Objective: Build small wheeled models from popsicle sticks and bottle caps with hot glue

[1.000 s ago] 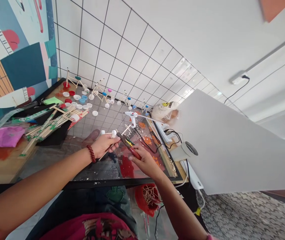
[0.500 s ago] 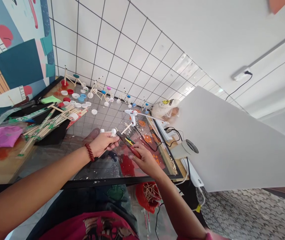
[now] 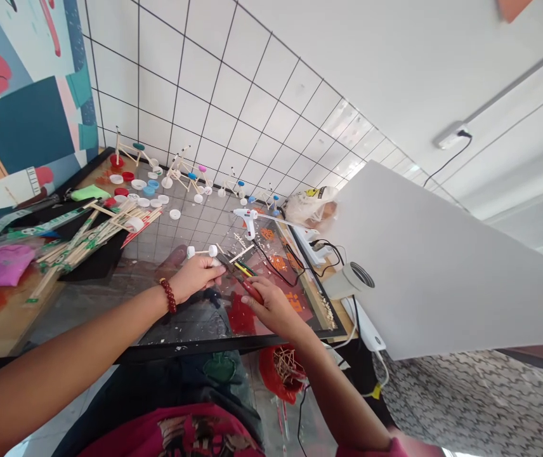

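Observation:
My left hand (image 3: 198,277), a beaded bracelet at its wrist, is closed in a pinch around a thin wooden stick, mostly hidden by the fingers. In my right hand (image 3: 271,306) are red-handled pliers (image 3: 251,290), their dark jaws reaching the left fingertips. Just beyond the left hand, two white bottle caps (image 3: 190,252) are joined by a stick; whether they touch the hand I cannot tell. Beside the jaws are a loose wooden stick (image 3: 243,254) and a yellow and dark pencil-like pair (image 3: 245,269). A white glue gun (image 3: 247,220) lies farther back.
Stick-and-cap models (image 3: 190,174) line the back near the grid wall. Loose bottle caps (image 3: 138,185) and a heap of wooden sticks (image 3: 85,238) lie left. A black cable (image 3: 276,269) crosses the right side, near a grey cup-like object (image 3: 350,281). A red bag of sticks (image 3: 278,374) hangs below.
The view has shifted slightly left. The stick end that showed below my left hand is out of sight. The loose stick by the glue gun lies a little lower and at a flatter angle.

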Demonstrator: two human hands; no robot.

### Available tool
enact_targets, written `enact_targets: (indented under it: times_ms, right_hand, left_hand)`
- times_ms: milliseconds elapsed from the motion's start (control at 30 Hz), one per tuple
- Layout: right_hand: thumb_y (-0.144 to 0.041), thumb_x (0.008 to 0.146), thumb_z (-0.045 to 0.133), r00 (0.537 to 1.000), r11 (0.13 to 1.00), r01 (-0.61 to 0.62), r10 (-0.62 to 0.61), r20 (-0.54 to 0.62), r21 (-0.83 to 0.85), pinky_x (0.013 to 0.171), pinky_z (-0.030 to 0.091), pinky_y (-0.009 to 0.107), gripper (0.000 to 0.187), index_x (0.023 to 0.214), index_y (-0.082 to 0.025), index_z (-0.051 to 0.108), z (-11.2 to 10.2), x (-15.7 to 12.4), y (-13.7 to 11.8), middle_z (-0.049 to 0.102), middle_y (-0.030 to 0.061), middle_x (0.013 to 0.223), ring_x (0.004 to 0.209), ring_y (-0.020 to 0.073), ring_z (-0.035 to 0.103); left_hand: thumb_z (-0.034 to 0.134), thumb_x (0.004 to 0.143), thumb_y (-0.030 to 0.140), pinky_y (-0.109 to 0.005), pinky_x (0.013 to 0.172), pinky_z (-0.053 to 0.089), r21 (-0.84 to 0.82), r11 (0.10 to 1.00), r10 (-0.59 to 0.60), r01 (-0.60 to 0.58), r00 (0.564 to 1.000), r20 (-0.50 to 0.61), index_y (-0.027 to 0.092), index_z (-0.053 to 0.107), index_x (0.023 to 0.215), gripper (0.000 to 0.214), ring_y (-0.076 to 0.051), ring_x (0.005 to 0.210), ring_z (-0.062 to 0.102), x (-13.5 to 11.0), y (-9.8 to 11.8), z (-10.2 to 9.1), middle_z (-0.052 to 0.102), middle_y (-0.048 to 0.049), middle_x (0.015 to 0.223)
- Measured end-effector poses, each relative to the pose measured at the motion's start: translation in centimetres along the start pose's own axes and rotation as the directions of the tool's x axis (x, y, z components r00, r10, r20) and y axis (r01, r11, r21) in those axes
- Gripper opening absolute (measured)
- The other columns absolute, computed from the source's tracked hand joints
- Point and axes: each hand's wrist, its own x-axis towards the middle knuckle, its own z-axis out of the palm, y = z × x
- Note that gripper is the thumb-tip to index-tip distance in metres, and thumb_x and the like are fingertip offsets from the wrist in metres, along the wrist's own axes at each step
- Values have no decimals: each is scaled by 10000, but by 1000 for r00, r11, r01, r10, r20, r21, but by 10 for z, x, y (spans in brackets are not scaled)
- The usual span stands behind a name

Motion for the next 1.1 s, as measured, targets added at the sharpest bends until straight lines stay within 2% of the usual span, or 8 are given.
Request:
enact_targets:
  times_ms: [167, 300, 367, 467, 600, 967, 1033, 1100]
  right_hand:
    - [-287, 906, 561, 998, 996, -57, 57, -5, -65, 873, 484, 360, 109, 951, -196, 601, 4, 0, -4, 627, 90, 1030, 967, 218, 599]
    - [-287, 876, 575, 991, 991, -123, 121, -55, -46, 879, 468, 357, 299, 1154, -179, 542, 4, 5, -2, 638, 91, 1068, 981, 222, 600]
    - [-315, 885, 555, 993, 991, -118, 117, -12, -57, 850, 461, 342, 249, 1095, -184, 585, 1, 8, 0, 662, 73, 1015, 944, 222, 613]
    - [-342, 900, 519, 985, 984, -143, 151, 79, -104, 712, 432, 294, 184, 870, -193, 623, -2, 15, 3, 650, 26, 814, 766, 193, 598]
    - [-309, 882, 525, 979, 980, -157, 171, 115, -124, 652, 377, 253, 137, 828, -204, 594, 1, 21, 7, 599, -4, 756, 705, 158, 539]
    - [-294, 832, 542, 952, 977, -215, 213, 220, -14, 804, 439, 348, 157, 936, -179, 569, 8, 26, 11, 605, 28, 887, 829, 201, 547]
    - [-262, 817, 550, 946, 972, -227, 206, 249, 58, 846, 449, 362, 216, 1012, -172, 577, 7, 23, 11, 619, 38, 947, 874, 206, 566]
    - [-231, 798, 568, 948, 968, -206, 161, 276, 145, 927, 440, 381, 375, 1166, -165, 545, 5, 20, 11, 620, 66, 1089, 992, 222, 575]
  left_hand:
    - [707, 730, 405, -197, 400, 149, -23, 999, 25, -25, 1000, -18, 139, 577, 537, 354, -47, 396, 318, -3, 3, 4, 522, -17, 516]
    - [714, 717, 396, -197, 409, 173, -61, 996, 59, -62, 997, -38, 138, 569, 538, 346, -43, 403, 325, -8, 10, 9, 547, -23, 542]
    - [711, 720, 376, -196, 414, 188, -54, 996, 62, -65, 997, -45, 137, 571, 534, 334, -44, 406, 332, -11, 13, 11, 547, -21, 537]
    - [699, 739, 353, -195, 416, 188, -24, 999, 47, -49, 997, -64, 136, 574, 529, 327, -46, 403, 335, -12, 14, 13, 527, -16, 513]
    - [678, 759, 344, -196, 411, 174, -7, 1000, 23, -23, 996, -81, 135, 561, 516, 341, -41, 392, 322, -10, 13, 11, 525, -19, 518]
    - [632, 764, 328, -196, 415, 165, 9, 1000, -16, 17, 997, -74, 133, 535, 517, 329, -31, 391, 302, -7, 16, 8, 555, -23, 555]
    - [621, 768, 336, -196, 419, 176, 20, 1000, -13, 15, 997, -71, 136, 530, 514, 336, -34, 397, 311, -8, 15, 9, 556, -21, 552]
    - [607, 774, 338, -194, 423, 195, 30, 999, -19, 21, 998, -62, 140, 563, 556, 298, -48, 404, 333, -8, 13, 10, 546, -9, 526]
